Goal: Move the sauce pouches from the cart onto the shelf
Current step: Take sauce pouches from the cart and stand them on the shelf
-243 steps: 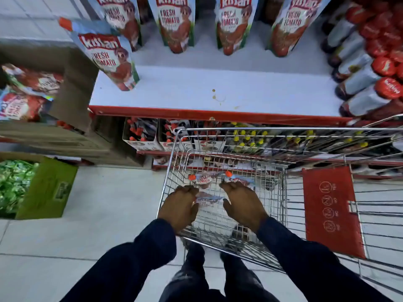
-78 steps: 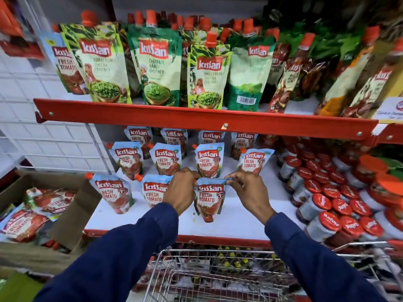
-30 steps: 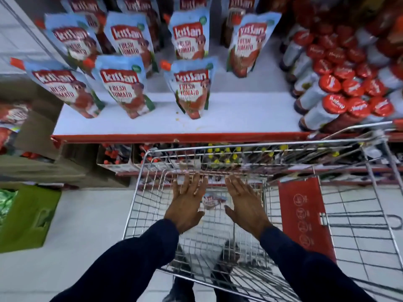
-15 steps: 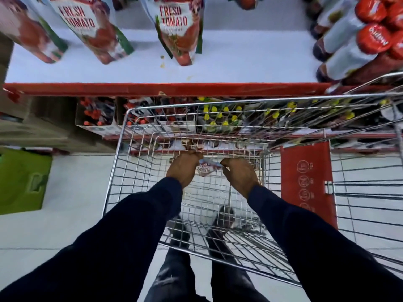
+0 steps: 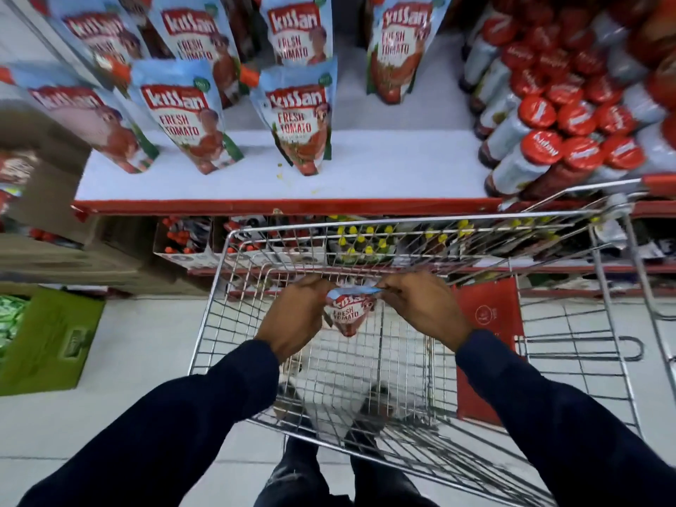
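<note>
Both hands hold one Kissan fresh tomato sauce pouch [image 5: 349, 312] above the wire floor of the cart [image 5: 402, 228]. The left hand [image 5: 296, 320] has its fingers closed on the pouch's left top corner, and the right hand [image 5: 424, 309] pinches the right top corner, so the pouch hangs upright with its label readable, probably ready to stand on the shelf [image 5: 384, 170]. Bare white shelf near the front edge, right of the front-row pouches [image 5: 300, 118], looks like the likely spot.

pouch [image 5: 349, 313] above cart [image 5: 365, 228] | shelf [image 5: 384, 170] behind cart
</note>
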`<move>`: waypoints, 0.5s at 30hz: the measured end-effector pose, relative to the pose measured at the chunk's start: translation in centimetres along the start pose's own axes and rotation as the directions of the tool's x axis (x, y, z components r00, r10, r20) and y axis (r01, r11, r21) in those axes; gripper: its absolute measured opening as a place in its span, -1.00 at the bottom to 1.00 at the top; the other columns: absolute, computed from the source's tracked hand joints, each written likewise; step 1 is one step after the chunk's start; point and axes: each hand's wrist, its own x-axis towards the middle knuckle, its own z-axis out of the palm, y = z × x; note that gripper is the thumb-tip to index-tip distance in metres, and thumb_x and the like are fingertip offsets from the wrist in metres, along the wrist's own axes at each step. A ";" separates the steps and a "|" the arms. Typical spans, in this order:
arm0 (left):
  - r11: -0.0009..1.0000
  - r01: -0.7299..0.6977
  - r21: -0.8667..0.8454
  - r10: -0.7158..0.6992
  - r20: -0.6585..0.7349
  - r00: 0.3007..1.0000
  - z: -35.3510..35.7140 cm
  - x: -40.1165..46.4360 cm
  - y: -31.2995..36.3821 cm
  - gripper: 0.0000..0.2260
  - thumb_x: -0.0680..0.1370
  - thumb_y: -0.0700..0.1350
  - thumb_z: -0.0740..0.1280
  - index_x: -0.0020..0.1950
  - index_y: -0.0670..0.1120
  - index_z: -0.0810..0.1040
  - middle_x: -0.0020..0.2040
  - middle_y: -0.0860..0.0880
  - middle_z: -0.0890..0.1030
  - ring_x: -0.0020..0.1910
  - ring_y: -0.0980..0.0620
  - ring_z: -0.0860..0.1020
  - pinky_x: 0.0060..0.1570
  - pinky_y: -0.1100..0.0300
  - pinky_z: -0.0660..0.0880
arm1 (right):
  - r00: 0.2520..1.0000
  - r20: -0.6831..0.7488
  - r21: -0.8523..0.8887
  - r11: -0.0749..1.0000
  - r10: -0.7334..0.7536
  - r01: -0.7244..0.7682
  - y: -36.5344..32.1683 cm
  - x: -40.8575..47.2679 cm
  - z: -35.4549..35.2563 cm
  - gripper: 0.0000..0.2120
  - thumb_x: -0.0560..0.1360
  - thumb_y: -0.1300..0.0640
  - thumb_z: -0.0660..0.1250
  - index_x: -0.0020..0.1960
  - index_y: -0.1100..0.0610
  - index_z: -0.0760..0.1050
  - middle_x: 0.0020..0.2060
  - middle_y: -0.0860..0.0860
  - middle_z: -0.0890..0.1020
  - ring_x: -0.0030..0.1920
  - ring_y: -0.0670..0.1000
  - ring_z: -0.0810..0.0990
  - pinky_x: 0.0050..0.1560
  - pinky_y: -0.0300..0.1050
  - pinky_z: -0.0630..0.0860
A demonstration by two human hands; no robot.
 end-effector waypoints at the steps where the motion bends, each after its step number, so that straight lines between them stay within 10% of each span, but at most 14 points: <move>1: 1.000 -0.023 -0.007 0.023 -0.032 0.999 -1.2 0.1 0.7 -0.74 0.52 -0.37 0.31 0.14 -0.13 0.62 0.03 -0.10 0.64 -0.07 -0.08 0.60 -0.13 0.12 0.52 | 1.000 -0.008 0.006 1.000 -0.018 0.018 -0.4 0.0 -1.7 -0.90 0.56 0.00 0.32 -0.02 -0.05 0.61 -0.40 -0.15 0.54 -0.41 -0.13 0.45 -0.36 -0.16 0.25; 9: 0.988 -0.147 -0.045 0.135 -0.199 0.971 -10.0 3.5 5.8 -0.79 0.59 -0.20 0.31 0.20 -0.03 0.59 0.03 -0.01 0.65 -0.04 0.04 0.58 -0.06 0.14 0.55 | 0.979 -0.165 -0.064 0.992 -0.121 0.111 -3.2 1.6 -13.7 -0.90 0.52 -0.06 0.38 0.01 -0.09 0.59 -0.23 -0.14 0.72 -0.24 -0.09 0.63 -0.32 -0.19 0.33; 15: 0.976 -0.218 0.012 0.212 -0.276 0.937 -14.5 7.9 8.5 -0.85 0.59 -0.17 0.33 0.13 -0.06 0.62 0.02 -0.06 0.69 -0.03 -0.03 0.59 -0.09 0.12 0.51 | 0.949 -0.287 -0.047 0.991 -0.133 0.125 -3.2 3.6 -19.5 -0.90 0.50 -0.09 0.39 -0.07 -0.09 0.54 -0.29 -0.20 0.70 -0.43 -0.26 0.37 -0.37 -0.17 0.22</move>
